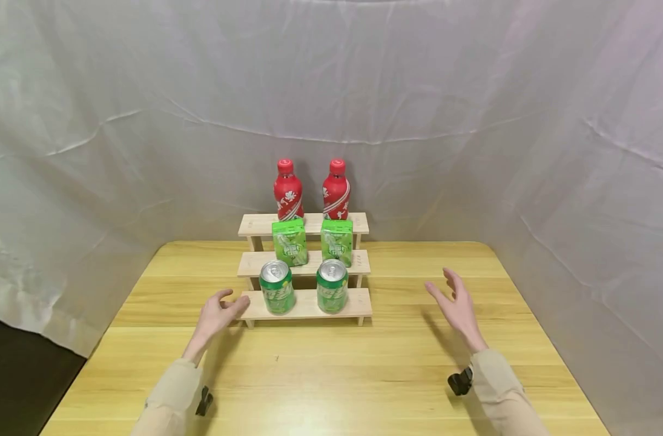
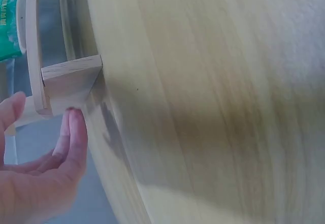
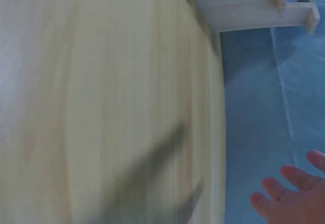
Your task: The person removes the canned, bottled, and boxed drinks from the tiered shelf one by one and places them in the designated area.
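Note:
A three-step wooden display rack (image 1: 304, 312) stands on the table. At the left end of its lowest step is my left hand (image 1: 217, 313), thumb and fingers apart; in the left wrist view the fingertips (image 2: 76, 117) are close by the step's end, and whether they touch it I cannot tell. My right hand (image 1: 458, 306) hangs off to the right of the rack, fingers spread, holding nothing. Two green cans (image 1: 277, 297) (image 1: 332, 295) sit on the lowest step. Green drink cartons (image 1: 290, 243) (image 1: 336, 243) occupy the middle step, and red bottles (image 1: 289, 192) (image 1: 336, 192) the top one.
Light wood table (image 1: 331, 375) surrounds the rack. Grey-white cloth (image 1: 331, 79) hangs behind and on both sides. A black device (image 1: 461, 381) is strapped at the right wrist, and another (image 1: 204, 401) at the left.

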A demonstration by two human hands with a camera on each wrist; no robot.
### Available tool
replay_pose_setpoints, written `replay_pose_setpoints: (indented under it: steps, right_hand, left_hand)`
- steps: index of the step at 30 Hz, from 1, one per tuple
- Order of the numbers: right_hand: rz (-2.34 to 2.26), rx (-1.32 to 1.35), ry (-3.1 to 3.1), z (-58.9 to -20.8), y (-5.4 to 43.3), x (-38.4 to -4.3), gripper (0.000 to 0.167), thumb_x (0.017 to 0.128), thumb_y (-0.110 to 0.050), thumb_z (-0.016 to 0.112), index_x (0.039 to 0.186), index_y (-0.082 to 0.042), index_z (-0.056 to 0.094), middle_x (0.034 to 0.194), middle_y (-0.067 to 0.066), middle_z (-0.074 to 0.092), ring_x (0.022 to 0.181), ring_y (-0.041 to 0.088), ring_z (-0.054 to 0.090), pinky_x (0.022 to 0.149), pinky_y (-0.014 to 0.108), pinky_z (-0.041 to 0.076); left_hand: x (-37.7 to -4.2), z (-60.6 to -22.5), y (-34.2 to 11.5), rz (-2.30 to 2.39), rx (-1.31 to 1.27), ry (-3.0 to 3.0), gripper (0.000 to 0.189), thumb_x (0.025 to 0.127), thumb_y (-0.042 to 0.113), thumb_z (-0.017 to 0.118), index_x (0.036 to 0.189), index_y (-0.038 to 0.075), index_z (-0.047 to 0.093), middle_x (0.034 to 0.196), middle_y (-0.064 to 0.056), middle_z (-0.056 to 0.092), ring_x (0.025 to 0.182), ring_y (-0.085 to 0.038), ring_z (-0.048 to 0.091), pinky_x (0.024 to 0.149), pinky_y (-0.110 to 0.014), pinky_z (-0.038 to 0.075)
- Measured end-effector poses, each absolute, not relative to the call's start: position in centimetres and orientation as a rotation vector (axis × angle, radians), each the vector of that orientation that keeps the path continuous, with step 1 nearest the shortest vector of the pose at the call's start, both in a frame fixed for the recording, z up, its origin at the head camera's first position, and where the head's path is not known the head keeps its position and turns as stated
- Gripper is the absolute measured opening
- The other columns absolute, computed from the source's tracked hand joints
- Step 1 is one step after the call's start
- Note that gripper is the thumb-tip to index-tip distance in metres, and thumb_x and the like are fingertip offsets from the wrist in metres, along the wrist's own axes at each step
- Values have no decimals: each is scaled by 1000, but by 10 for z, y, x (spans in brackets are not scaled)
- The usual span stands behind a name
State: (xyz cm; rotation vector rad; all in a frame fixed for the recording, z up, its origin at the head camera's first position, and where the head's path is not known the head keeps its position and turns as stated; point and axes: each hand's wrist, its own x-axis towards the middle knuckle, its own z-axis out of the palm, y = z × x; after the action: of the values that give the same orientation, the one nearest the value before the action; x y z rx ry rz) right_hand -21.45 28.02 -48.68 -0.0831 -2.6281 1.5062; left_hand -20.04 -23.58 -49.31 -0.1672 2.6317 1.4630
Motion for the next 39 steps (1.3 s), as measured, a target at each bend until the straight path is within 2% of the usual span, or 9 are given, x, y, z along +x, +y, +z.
replay_pose_setpoints:
  steps: [6,10,12,14,18,25,30,33,39]
  right_hand:
    - [1661,-60,-2506,-477,273,-219,75,99,-38,64,157,-5,28,158,22,36,147,40,35,127,54,30]
    - [1720,-53,-2451,-466,268,-222,69,99,-32,65,155,-6,33,152,20,45,140,35,46,113,20,48]
    - [1727,-46,-2443,-461,265,-224,68,99,-31,65,154,-7,34,149,18,48,133,26,53,100,6,49]
    - [1735,-32,-2445,-455,264,-227,68,99,-31,65,155,-8,34,149,18,50,123,12,58,93,-1,46]
    - [1744,-10,-2470,-445,264,-233,69,100,-33,64,156,-9,32,150,19,50,106,-11,54,92,2,45]
    - [1746,72,-2468,-430,262,-248,67,100,-31,64,154,-5,35,150,22,47,107,-10,53,93,3,47]
    - [1783,149,-2451,-417,258,-259,64,98,-27,67,150,-3,39,147,19,49,113,-3,56,94,3,49]
    - [1795,193,-2471,-409,255,-264,63,98,-28,68,149,-4,41,148,17,49,123,8,56,100,7,48]
    - [1808,276,-2517,-391,244,-274,63,99,-29,66,150,-5,40,152,16,47,140,32,46,123,41,40]
  left_hand:
    - [-203,-491,-236,1462,-190,2607,72,98,38,65,143,-13,41,116,-29,68,98,-28,70,94,-50,61]
    - [-205,-491,-236,1468,-216,2590,62,97,34,67,134,-14,51,114,-29,70,95,-26,71,91,-45,62]
    - [-205,-491,-236,1476,-226,2584,59,97,32,68,130,-15,54,111,-28,71,93,-24,72,91,-44,62]
    - [-206,-491,-236,1481,-224,2588,55,97,30,69,125,-16,58,105,-25,73,88,-22,72,86,-40,63]
    - [-207,-491,-235,1499,-216,2588,46,96,25,69,116,-16,64,92,-18,75,76,-14,70,77,-31,63]
    - [-209,-492,-234,1530,-224,2557,44,96,21,69,117,-18,62,97,-24,74,71,-10,68,81,-37,65]
    - [-211,-492,-235,1543,-236,2545,46,95,20,70,118,-19,60,98,-24,73,74,-10,66,79,-32,64]
    - [-212,-491,-235,1548,-242,2534,44,95,19,70,116,-18,61,94,-20,72,75,-11,64,73,-28,61]
    - [-210,-490,-234,1568,-251,2504,42,95,17,69,116,-19,60,94,-18,72,73,-10,64,71,-26,63]
